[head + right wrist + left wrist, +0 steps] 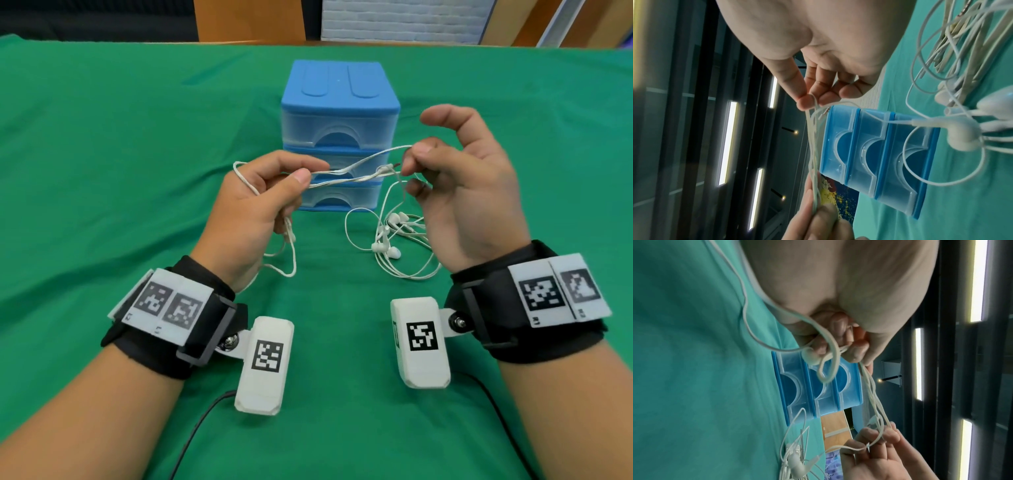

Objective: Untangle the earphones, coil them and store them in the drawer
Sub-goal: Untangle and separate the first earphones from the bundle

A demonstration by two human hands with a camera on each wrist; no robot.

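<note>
White earphone cables point(352, 173) stretch between my two hands, raised above the green table in front of the blue drawer unit point(339, 113). My left hand point(270, 192) pinches the strands between thumb and forefinger, and a loop point(284, 260) hangs down from its fist to the cloth. My right hand point(431, 161) pinches the other end with thumb and middle fingers, its forefinger raised. A tangle of earbuds point(390, 240) and cable lies on the cloth under the right hand. In the right wrist view the earbuds point(962, 128) hang close to the lens. All three drawers point(879, 154) are shut.
A green cloth point(102, 171) covers the whole table. The drawer unit point(818, 389) stands in the middle, just behind the hands. A wooden chair back point(250, 20) and a white brick wall point(404, 20) lie beyond the far edge. A black wire point(202, 421) trails from the left wrist camera.
</note>
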